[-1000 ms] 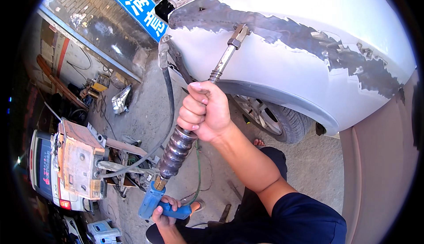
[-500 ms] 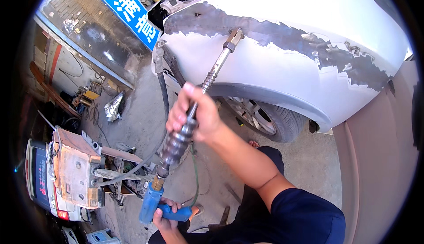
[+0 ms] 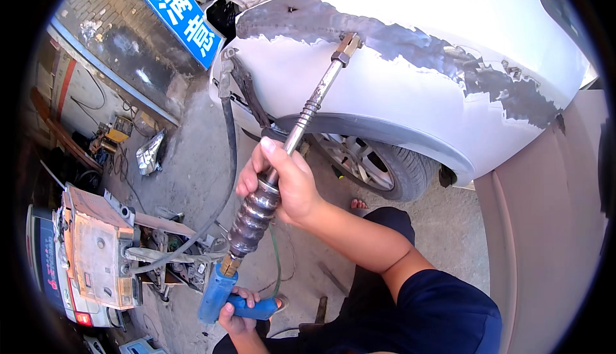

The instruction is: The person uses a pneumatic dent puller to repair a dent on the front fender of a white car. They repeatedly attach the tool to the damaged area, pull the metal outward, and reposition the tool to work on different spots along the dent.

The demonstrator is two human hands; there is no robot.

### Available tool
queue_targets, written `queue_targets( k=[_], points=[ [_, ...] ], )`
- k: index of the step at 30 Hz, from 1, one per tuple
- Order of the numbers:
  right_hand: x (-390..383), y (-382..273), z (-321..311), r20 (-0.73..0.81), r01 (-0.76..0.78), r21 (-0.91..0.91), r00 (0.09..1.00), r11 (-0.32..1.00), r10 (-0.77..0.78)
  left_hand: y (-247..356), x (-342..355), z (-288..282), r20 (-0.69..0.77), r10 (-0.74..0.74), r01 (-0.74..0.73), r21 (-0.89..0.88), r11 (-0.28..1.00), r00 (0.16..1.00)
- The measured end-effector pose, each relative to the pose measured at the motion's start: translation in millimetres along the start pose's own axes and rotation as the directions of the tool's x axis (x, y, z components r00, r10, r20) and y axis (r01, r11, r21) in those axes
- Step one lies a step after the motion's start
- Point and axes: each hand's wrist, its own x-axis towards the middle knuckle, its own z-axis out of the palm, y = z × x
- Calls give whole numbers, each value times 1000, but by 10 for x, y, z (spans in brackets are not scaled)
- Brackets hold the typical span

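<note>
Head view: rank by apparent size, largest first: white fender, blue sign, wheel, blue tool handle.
1. white fender
2. and 3. blue sign and wheel: look alike, both partly hidden, left unranked
4. blue tool handle, though nearer the camera

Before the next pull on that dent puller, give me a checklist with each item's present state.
1. Tip on the bare strip of the fender: ok, it touches.
2. Right hand wrapped around the sliding weight: ok.
3. Left hand holding the blue handle: ok.
4. Shaft straight, tip to weight: ok.
5. Tip bonded to the metal: cannot tell.
6. Cable away from both hands: ok.
</note>
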Motion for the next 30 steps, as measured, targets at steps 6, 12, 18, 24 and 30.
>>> queue_targets(
  k=[6, 12, 18, 24, 30],
  points=[
    [149, -452, 123, -127, -162, 338, 968, 927, 215, 49, -54, -75, 12, 15, -16, 44, 999, 1000],
    [472, -305, -313, 736, -391, 513, 659, 764, -156, 63, -23, -27, 107, 72, -93, 206, 974, 992],
    [235, -398, 106, 52, -183, 444, 983, 877, 178, 102, -115, 32, 42, 95, -97, 40, 994, 995],
    [12, -180, 201, -14, -221, 417, 968, 882, 249, 217, -262, -98, -87, 129, -120, 101, 988, 988],
    [148, -247, 12, 250, -271, 468, 954, 841, 168, 136, -264, 63, -69, 114, -110, 68, 992, 991]
  ],
)
